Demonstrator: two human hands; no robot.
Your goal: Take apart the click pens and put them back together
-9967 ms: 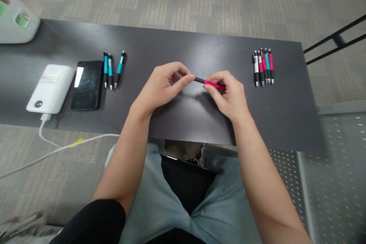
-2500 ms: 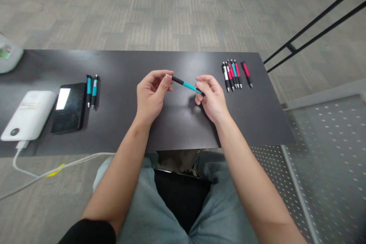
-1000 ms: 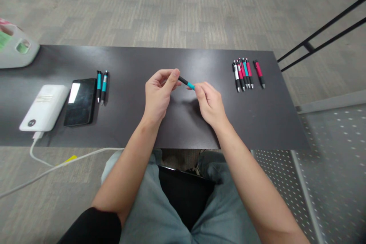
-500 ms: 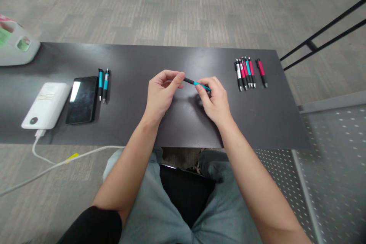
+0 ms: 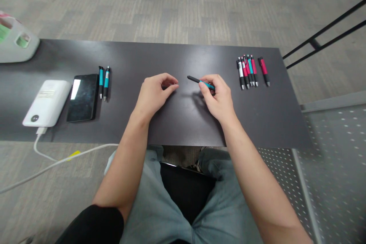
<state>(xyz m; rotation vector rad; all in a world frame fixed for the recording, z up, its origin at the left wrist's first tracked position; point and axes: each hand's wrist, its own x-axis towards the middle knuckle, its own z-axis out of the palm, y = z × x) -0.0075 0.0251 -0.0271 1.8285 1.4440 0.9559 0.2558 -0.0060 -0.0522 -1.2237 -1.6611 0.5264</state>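
Note:
My right hand (image 5: 219, 97) pinches a teal and black pen (image 5: 197, 81) by its teal end, and the black end points left, just above the dark table (image 5: 183, 122). A short gap to the left, my left hand (image 5: 154, 93) rests on the table with its fingers curled and thumb against fingertips. Whatever is inside them is hidden. At the far right lies a bunch of several pink, teal and white pens (image 5: 247, 70), with one pink pen (image 5: 263, 70) set apart beside it. Two teal pens (image 5: 103, 82) lie at the left.
A black phone (image 5: 82, 97) and a white power bank (image 5: 47, 103) lie left of the two teal pens, with a white cable (image 5: 57, 160) hanging off the front edge. A white container (image 5: 14, 40) stands at the far left corner. Black rails (image 5: 323, 34) stand right of the table.
My left hand has let go of the pen's black end and dropped to the table, closed. The pen stays in my right hand. Earlier a pink pen was in both hands.

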